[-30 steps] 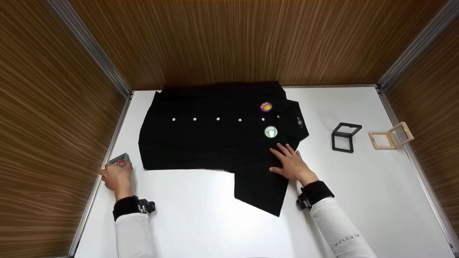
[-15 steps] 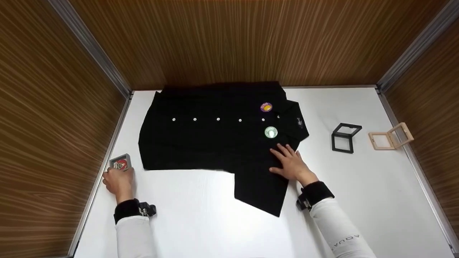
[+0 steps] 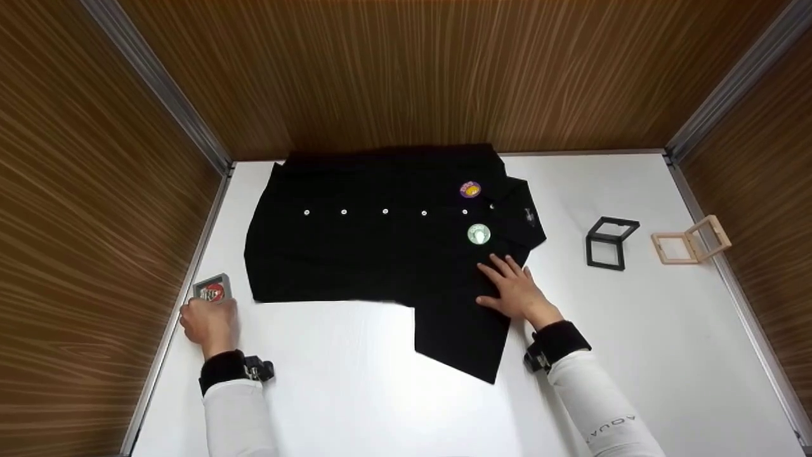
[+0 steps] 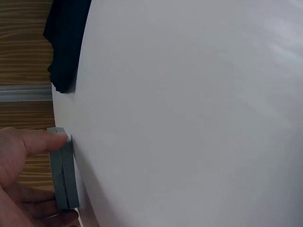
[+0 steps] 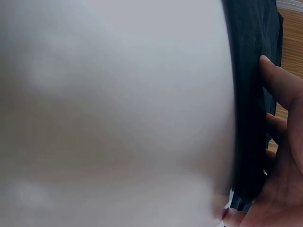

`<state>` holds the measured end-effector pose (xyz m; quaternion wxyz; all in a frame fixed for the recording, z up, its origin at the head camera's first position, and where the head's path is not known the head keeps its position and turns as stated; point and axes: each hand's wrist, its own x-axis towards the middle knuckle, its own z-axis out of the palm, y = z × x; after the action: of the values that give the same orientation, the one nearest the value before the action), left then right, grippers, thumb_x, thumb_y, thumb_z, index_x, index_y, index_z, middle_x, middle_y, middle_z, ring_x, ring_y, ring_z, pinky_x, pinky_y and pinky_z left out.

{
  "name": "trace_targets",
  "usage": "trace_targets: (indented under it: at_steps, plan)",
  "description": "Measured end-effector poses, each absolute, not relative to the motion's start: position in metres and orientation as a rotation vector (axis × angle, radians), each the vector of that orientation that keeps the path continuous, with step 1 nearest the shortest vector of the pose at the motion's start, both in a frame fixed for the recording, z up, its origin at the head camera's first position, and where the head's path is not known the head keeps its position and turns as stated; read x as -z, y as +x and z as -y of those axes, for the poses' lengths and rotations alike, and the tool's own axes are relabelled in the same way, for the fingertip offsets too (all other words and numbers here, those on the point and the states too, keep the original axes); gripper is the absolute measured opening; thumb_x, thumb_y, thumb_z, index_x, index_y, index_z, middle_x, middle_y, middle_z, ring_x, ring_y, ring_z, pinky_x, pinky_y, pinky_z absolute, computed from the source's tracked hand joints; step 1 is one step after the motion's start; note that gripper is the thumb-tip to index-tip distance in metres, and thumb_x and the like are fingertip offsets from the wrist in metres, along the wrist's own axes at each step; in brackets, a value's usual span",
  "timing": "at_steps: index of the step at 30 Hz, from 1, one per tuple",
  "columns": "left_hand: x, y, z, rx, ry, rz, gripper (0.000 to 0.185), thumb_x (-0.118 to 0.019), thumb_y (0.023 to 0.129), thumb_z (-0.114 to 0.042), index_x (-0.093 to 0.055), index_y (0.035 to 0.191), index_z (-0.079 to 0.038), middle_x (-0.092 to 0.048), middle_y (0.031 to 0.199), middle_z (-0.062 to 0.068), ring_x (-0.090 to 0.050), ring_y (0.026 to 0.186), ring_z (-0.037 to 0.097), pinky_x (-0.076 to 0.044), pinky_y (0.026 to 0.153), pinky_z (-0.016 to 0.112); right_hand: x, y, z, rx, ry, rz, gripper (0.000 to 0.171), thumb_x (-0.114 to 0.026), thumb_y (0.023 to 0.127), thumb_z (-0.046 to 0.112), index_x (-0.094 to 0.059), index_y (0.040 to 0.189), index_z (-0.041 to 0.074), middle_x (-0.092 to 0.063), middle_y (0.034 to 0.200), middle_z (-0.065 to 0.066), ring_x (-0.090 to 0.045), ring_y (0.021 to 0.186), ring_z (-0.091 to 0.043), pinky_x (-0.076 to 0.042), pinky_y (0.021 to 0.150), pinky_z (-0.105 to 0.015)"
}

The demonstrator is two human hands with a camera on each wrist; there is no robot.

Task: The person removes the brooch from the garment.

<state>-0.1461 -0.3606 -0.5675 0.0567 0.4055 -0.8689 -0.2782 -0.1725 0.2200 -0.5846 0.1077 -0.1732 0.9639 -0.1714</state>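
A black button-up shirt [image 3: 380,235] lies flat on the white table [image 3: 355,381], with a purple-and-yellow badge [image 3: 470,189] and a green-and-white badge [image 3: 479,234] pinned near its collar. My right hand [image 3: 514,289] rests flat on the shirt just below the green badge, fingers straight; the right wrist view shows the fingers [image 5: 279,85] on the dark cloth [image 5: 248,94]. My left hand [image 3: 208,320] grips a small grey box [image 3: 212,289] holding a red badge at the table's left edge. In the left wrist view thumb and fingers pinch the grey box [image 4: 64,172].
A black open frame box [image 3: 610,242] and a light wooden open frame box [image 3: 691,241] stand on the table's right side. Wood-grain walls with metal corner strips close in the table on the left, back and right.
My left hand has tilted the grey box so its red badge faces up and drawn it slightly nearer. The right hand and shirt have not moved.
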Motion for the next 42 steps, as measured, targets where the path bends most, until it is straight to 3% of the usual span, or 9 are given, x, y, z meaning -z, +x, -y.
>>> trace_targets:
  at_steps: [8,18,26,31,34,38,40,42]
  plan:
    - [0.563,-0.15,0.371,0.83,1.257,2.719,0.056,-0.067,0.076,-0.022,-0.057,0.113,0.017,-0.052,0.121,0.037,-0.052,0.109,0.052,-0.045,0.088,0.059,0.585,-0.172,-0.22,0.515,-0.502,-2.83,0.073,-0.067,0.091,0.045,-0.039,0.151,0.013,-0.023,0.158,-0.017,-0.014,0.144,-0.045,-0.015,0.108,-0.071]
    - [0.564,-0.142,0.375,0.955,1.207,2.657,0.045,-0.056,0.08,-0.012,-0.054,0.114,0.017,-0.043,0.127,0.039,-0.042,0.118,0.055,-0.036,0.1,0.059,0.584,-0.172,-0.219,0.532,-0.515,-2.834,0.073,-0.067,0.09,0.044,-0.04,0.15,0.013,-0.024,0.158,-0.017,-0.015,0.144,-0.045,-0.015,0.107,-0.071]
    - [0.564,-0.133,0.386,0.998,1.076,2.631,0.045,-0.067,0.079,-0.011,-0.052,0.112,0.015,-0.045,0.12,0.037,-0.042,0.115,0.054,-0.033,0.101,0.056,0.584,-0.173,-0.219,0.512,-0.528,-2.843,0.071,-0.066,0.092,0.043,-0.04,0.15,0.012,-0.025,0.157,-0.019,-0.016,0.143,-0.047,-0.017,0.106,-0.072]
    - [0.564,-0.131,0.388,1.025,1.059,2.619,0.055,-0.069,0.079,-0.008,-0.047,0.124,0.015,-0.042,0.124,0.037,-0.04,0.12,0.054,-0.032,0.103,0.056,0.584,-0.173,-0.22,0.516,-0.528,-2.838,0.072,-0.066,0.091,0.044,-0.04,0.15,0.011,-0.024,0.157,-0.019,-0.015,0.143,-0.047,-0.017,0.106,-0.072]
    - [0.564,-0.132,0.387,1.076,1.087,2.6,0.072,-0.069,0.08,-0.007,-0.036,0.141,0.01,-0.034,0.137,0.037,-0.032,0.13,0.052,-0.028,0.109,0.054,0.584,-0.173,-0.219,0.514,-0.53,-2.837,0.073,-0.066,0.091,0.045,-0.04,0.15,0.011,-0.024,0.157,-0.019,-0.015,0.143,-0.048,-0.017,0.106,-0.072]
    - [0.563,-0.137,0.377,1.057,1.094,2.583,0.089,-0.07,0.083,-0.012,-0.017,0.153,0.004,-0.009,0.153,0.037,-0.005,0.143,0.048,-0.011,0.118,0.05,0.584,-0.173,-0.22,0.519,-0.53,-2.84,0.073,-0.066,0.091,0.045,-0.04,0.15,0.012,-0.025,0.157,-0.02,-0.016,0.142,-0.048,-0.017,0.106,-0.073]
    - [0.562,-0.141,0.367,1.025,1.06,2.589,0.09,-0.07,0.085,-0.014,-0.014,0.154,0.003,0.002,0.155,0.035,0.007,0.145,0.046,-0.005,0.118,0.049,0.585,-0.173,-0.22,0.528,-0.525,-2.84,0.073,-0.067,0.091,0.045,-0.041,0.15,0.012,-0.025,0.157,-0.019,-0.016,0.143,-0.048,-0.017,0.106,-0.072]
    - [0.56,-0.147,0.355,0.989,0.988,2.6,0.084,-0.07,0.086,-0.015,-0.021,0.152,0.004,0.001,0.155,0.035,0.007,0.145,0.046,-0.006,0.118,0.049,0.586,-0.173,-0.22,0.527,-0.525,-2.845,0.073,-0.067,0.09,0.044,-0.041,0.15,0.011,-0.025,0.157,-0.019,-0.016,0.142,-0.048,-0.017,0.106,-0.072]
